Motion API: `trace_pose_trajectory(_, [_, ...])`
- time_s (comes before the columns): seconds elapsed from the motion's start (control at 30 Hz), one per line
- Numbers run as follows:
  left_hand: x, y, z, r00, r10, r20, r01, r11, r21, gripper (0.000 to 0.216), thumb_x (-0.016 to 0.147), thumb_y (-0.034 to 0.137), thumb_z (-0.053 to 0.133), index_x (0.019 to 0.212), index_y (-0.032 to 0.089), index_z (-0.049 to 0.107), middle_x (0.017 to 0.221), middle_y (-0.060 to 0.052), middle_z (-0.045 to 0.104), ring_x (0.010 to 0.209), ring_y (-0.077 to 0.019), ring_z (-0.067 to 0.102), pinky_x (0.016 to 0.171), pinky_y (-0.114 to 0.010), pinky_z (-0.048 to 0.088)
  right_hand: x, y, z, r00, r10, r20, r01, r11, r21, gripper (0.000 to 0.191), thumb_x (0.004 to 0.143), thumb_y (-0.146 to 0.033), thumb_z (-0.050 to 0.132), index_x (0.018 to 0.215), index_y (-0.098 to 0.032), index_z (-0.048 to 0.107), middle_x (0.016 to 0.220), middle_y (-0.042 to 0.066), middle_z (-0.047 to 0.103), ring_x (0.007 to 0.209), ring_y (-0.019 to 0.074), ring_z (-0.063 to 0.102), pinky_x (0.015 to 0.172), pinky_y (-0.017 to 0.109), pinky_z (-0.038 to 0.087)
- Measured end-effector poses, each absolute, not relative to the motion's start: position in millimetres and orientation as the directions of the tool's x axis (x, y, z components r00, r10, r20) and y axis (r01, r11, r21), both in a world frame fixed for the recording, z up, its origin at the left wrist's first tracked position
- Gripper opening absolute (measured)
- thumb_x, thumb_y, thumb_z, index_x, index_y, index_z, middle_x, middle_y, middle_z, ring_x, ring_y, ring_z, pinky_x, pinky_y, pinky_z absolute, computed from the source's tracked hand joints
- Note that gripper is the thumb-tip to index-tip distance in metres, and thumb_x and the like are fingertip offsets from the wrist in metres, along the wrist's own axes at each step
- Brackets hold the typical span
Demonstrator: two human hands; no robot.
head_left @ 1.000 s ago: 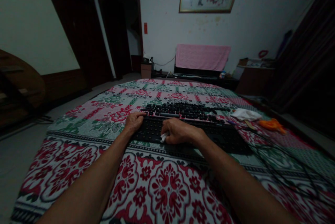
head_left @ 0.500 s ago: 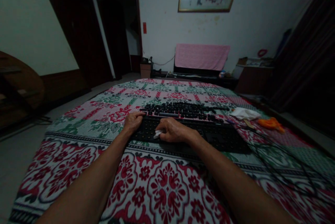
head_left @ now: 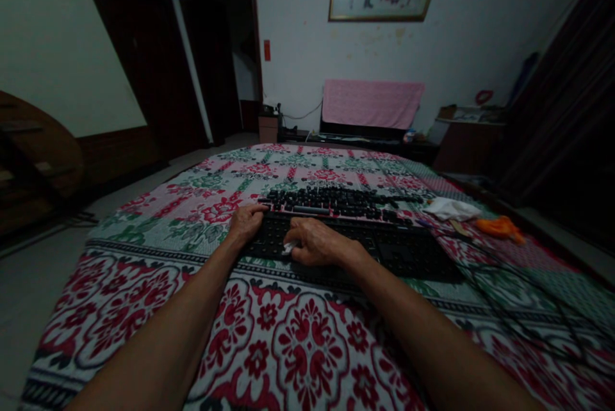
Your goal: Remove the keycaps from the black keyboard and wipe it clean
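A black keyboard (head_left: 413, 258) with its keycaps off lies across the patterned bedspread (head_left: 312, 347). My left hand (head_left: 246, 225) grips its left end, fingers curled over the far corner. My right hand (head_left: 314, 241) is closed on a small white wad of tissue (head_left: 289, 248), pressed down on the left half of the keyboard; most of the wad is hidden by the fingers. Just beyond the keyboard lie many loose black keycaps (head_left: 336, 196), with a long spacebar (head_left: 311, 210) at their near side.
To the right rest a white cloth (head_left: 452, 208) and a crumpled orange item (head_left: 500, 229). A dark cable (head_left: 533, 289) trails over the bedspread on that side. Past the bed, a pink towel (head_left: 372, 102) drapes over a dark panel by the wall.
My right hand has shifted very slightly on the keyboard, still with the tissue in it. The left hand keeps its hold, and the view has moved a little.
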State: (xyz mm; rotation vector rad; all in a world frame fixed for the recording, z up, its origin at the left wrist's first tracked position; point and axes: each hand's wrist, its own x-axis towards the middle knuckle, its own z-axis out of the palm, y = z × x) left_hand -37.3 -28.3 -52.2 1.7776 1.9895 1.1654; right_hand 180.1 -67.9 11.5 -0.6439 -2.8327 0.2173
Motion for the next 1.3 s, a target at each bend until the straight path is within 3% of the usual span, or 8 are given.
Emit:
trace_pose_trajectory(0.1, [-35.5, -31.6, -48.4, -0.252, 0.916, 0.312, 0.726, -0.034, 0.686, 0.034, 0.07, 0.02, 0.045, 0.092, 0.022, 0.072, 0.087, 0.001, 0.072, 0.087, -0.0189, 0.063, 0.083, -0.028, 0.049, 188.5, -64.4, 15.1, -0.846, 0.504, 0.176, 0.466, 0.858, -0.216, 0.015, 0.072, -0.018, 0.053, 0.078, -0.013, 0.066, 0.077, 0.004, 0.055, 0.069, 0.0128, 0.048, 0.061, 0.022, 0.034])
trace_pose_trajectory(0.23, [-36.4, -31.0, -49.3, -0.241, 0.919, 0.312, 0.728, -0.041, 0.684, 0.035, 0.07, 0.021, 0.046, 0.093, 0.023, 0.072, 0.088, 0.001, 0.072, 0.086, -0.0185, 0.063, 0.081, -0.028, 0.049, 191.8, -61.5, 14.6, -0.778, 0.559, 0.288, 0.491, 0.826, -0.277, 0.02, 0.075, -0.015, 0.051, 0.088, -0.015, 0.066, 0.078, 0.003, 0.056, 0.07, 0.0122, 0.049, 0.063, 0.021, 0.034])
trace_pose_trajectory(0.47, [-38.6, -26.9, -54.8, -0.237, 0.922, 0.307, 0.722, -0.045, 0.69, 0.037, 0.07, 0.02, 0.044, 0.095, 0.021, 0.071, 0.1, -0.002, 0.07, 0.091, -0.0172, 0.063, 0.084, -0.026, 0.048, 171.1, -70.9, 3.7, -0.861, 0.435, 0.263, 0.392, 0.897, -0.203, 0.02, 0.079, -0.013, 0.047, 0.091, -0.015, 0.064, 0.085, 0.005, 0.054, 0.073, 0.0122, 0.048, 0.064, 0.021, 0.034])
trace_pose_trajectory(0.63, [-38.3, -27.6, -53.2, -0.219, 0.924, 0.312, 0.722, -0.061, 0.69, 0.036, 0.071, 0.02, 0.044, 0.095, 0.021, 0.071, 0.1, -0.001, 0.07, 0.093, -0.0173, 0.062, 0.085, -0.026, 0.048, 178.1, -70.9, 9.1, -0.863, 0.465, 0.198, 0.432, 0.882, -0.189, 0.015, 0.077, -0.013, 0.048, 0.08, -0.013, 0.062, 0.08, 0.005, 0.052, 0.069, 0.0114, 0.047, 0.062, 0.021, 0.033])
trace_pose_trajectory(0.77, [-38.7, -27.4, -53.2, -0.228, 0.92, 0.318, 0.738, -0.05, 0.673, 0.036, 0.07, 0.02, 0.045, 0.094, 0.022, 0.071, 0.097, 0.0, 0.07, 0.089, -0.0169, 0.063, 0.083, -0.026, 0.048, 180.5, -69.2, 10.4, -0.806, 0.525, 0.273, 0.473, 0.849, -0.235, 0.015, 0.076, -0.015, 0.049, 0.083, -0.012, 0.063, 0.079, 0.004, 0.053, 0.069, 0.0121, 0.047, 0.062, 0.021, 0.034])
trace_pose_trajectory(0.97, [-37.8, -29.0, -53.2, -0.238, 0.918, 0.318, 0.726, -0.049, 0.686, 0.036, 0.07, 0.019, 0.044, 0.094, 0.022, 0.071, 0.095, 0.0, 0.071, 0.083, -0.0165, 0.064, 0.081, -0.026, 0.049, 167.3, -74.6, 1.2, -0.84, 0.442, 0.314, 0.391, 0.895, -0.213, 0.021, 0.077, -0.014, 0.048, 0.089, -0.015, 0.065, 0.083, 0.005, 0.055, 0.073, 0.0126, 0.049, 0.064, 0.021, 0.034])
trace_pose_trajectory(1.1, [-37.8, -28.5, -53.3, -0.243, 0.92, 0.307, 0.719, -0.042, 0.694, 0.036, 0.07, 0.02, 0.045, 0.094, 0.023, 0.071, 0.092, 0.001, 0.071, 0.086, -0.0175, 0.063, 0.084, -0.028, 0.048, 176.4, -68.9, 3.7, -0.812, 0.537, 0.227, 0.494, 0.841, -0.223, 0.017, 0.074, -0.018, 0.051, 0.082, -0.014, 0.065, 0.078, 0.005, 0.058, 0.066, 0.012, 0.049, 0.059, 0.021, 0.032])
trace_pose_trajectory(1.3, [-38.5, -28.4, -51.7, -0.238, 0.914, 0.33, 0.74, -0.049, 0.67, 0.034, 0.07, 0.02, 0.046, 0.092, 0.023, 0.072, 0.092, 0.0, 0.071, 0.089, -0.0183, 0.063, 0.083, -0.028, 0.048, 209.2, -40.3, 4.3, -0.56, 0.758, 0.335, 0.719, 0.645, -0.259, 0.021, 0.077, -0.025, 0.049, 0.086, -0.014, 0.066, 0.08, 0.006, 0.061, 0.07, 0.0138, 0.053, 0.061, 0.022, 0.032])
